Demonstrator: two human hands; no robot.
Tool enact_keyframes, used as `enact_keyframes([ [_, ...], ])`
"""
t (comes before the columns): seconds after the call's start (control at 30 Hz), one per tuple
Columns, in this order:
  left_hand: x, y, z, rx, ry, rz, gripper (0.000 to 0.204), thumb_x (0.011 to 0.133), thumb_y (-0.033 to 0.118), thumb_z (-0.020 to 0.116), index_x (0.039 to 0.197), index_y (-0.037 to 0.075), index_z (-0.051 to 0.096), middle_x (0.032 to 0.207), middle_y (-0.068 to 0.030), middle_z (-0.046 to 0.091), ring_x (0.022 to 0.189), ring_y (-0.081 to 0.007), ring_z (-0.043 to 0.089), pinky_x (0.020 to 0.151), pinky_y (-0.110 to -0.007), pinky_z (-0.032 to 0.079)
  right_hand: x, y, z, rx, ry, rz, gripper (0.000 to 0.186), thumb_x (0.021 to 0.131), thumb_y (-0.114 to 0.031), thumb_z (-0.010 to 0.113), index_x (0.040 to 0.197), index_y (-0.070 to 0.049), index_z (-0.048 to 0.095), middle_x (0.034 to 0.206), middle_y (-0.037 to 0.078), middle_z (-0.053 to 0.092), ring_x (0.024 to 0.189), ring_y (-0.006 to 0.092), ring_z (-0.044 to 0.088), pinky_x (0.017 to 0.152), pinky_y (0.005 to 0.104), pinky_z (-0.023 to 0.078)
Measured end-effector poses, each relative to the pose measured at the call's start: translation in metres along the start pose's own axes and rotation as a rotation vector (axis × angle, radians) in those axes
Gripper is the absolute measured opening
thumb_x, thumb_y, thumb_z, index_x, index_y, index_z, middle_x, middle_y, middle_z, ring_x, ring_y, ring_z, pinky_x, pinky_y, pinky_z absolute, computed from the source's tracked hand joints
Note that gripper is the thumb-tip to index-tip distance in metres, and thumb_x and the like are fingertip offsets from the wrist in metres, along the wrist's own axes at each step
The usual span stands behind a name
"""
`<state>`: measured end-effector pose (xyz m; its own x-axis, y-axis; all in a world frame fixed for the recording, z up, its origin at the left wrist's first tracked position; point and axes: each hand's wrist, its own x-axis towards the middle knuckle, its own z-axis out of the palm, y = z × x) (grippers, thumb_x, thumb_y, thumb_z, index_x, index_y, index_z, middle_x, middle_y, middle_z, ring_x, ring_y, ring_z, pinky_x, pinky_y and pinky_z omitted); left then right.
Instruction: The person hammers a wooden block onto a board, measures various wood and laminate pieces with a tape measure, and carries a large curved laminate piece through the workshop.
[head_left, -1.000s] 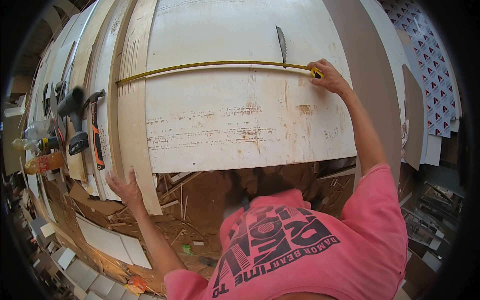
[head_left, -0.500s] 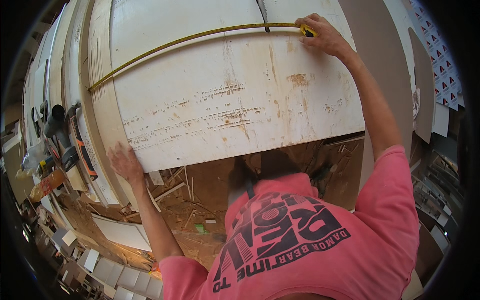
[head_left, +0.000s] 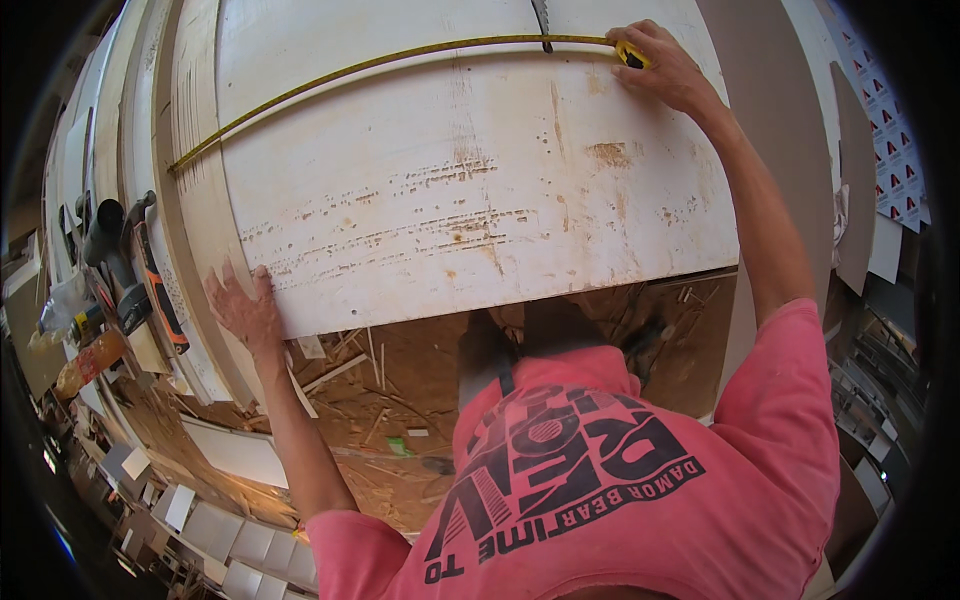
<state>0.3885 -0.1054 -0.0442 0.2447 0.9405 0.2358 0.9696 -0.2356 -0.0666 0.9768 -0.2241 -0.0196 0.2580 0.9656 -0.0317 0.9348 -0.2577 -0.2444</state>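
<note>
A yellow tape measure blade (head_left: pixel 400 58) stretches across a scuffed white panel (head_left: pixel 480 130), from a pale wooden strip (head_left: pixel 195 95) on the left toward the right edge. My right hand (head_left: pixel 665 75) grips its yellow-and-black case (head_left: pixel 633 56) near the upper right. My left hand (head_left: pixel 245 305) lies with fingers spread on the strip beside the panel's near left corner. A dark toothed blade (head_left: pixel 542 22) lies under the tape near the top.
An orange-handled hammer (head_left: pixel 165 300), a dark power tool (head_left: pixel 105 240) and a plastic bottle (head_left: pixel 90 362) sit at the left among stacked boards. Grey boards (head_left: pixel 770 120) and patterned sheets (head_left: pixel 895 150) are at the right. Scraps litter the floor (head_left: pixel 400 440) below.
My left hand has moved up along the strip to rest by the panel's corner. My right hand still holds the case. The view has shifted, with the panel higher in it.
</note>
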Motion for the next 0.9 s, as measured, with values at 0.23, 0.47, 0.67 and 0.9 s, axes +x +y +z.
enact_keyframes([
  [0.23, 0.017, -0.006, 0.019, -0.087, 0.042, 0.039, 0.044, 0.093, 0.031, 0.049, 0.131, 0.008, 0.049, 0.138, -0.0183, 0.04, 0.13, -0.0347, 0.032, 0.107, -0.047, 0.023, -0.002, -0.013, -0.011, -0.005, -0.036, 0.024, 0.036, 0.082, -0.019, 0.066, 0.118, -0.016, 0.06, 0.118, 0.005, 0.053, 0.111, 0.0207, 0.053, 0.102, 0.0341, 0.043],
  [0.47, 0.026, -0.011, 0.022, -0.11, 0.092, 0.097, 0.041, 0.093, 0.029, 0.05, 0.127, 0.006, 0.052, 0.137, -0.0173, 0.04, 0.129, -0.0344, 0.035, 0.105, -0.046, 0.027, 0.005, -0.012, -0.007, 0.044, 0.102, -0.116, 0.035, 0.078, -0.02, 0.067, 0.112, -0.015, 0.06, 0.103, 0.005, 0.057, 0.1, 0.0231, 0.054, 0.089, 0.0358, 0.046],
  [0.67, 0.042, -0.023, 0.032, -0.175, 0.14, 0.107, 0.038, 0.093, 0.023, 0.05, 0.126, 0.005, 0.053, 0.134, -0.0168, 0.043, 0.123, -0.0358, 0.041, 0.102, -0.045, 0.034, 0.01, -0.029, 0.002, -0.036, 0.04, -0.038, 0.035, 0.079, -0.02, 0.068, 0.114, -0.014, 0.06, 0.107, 0.006, 0.056, 0.102, 0.0215, 0.055, 0.093, 0.033, 0.048],
  [0.9, 0.052, -0.123, 0.06, -0.69, 0.089, -0.393, 0.034, 0.092, 0.004, 0.044, 0.125, -0.002, 0.05, 0.12, -0.0197, 0.055, 0.105, -0.0286, 0.056, 0.095, -0.035, 0.043, 0.025, -0.037, 0.018, -0.032, 0.137, -0.126, 0.033, 0.078, -0.021, 0.067, 0.11, -0.016, 0.061, 0.103, 0.004, 0.057, 0.099, 0.023, 0.054, 0.086, 0.0362, 0.046],
])
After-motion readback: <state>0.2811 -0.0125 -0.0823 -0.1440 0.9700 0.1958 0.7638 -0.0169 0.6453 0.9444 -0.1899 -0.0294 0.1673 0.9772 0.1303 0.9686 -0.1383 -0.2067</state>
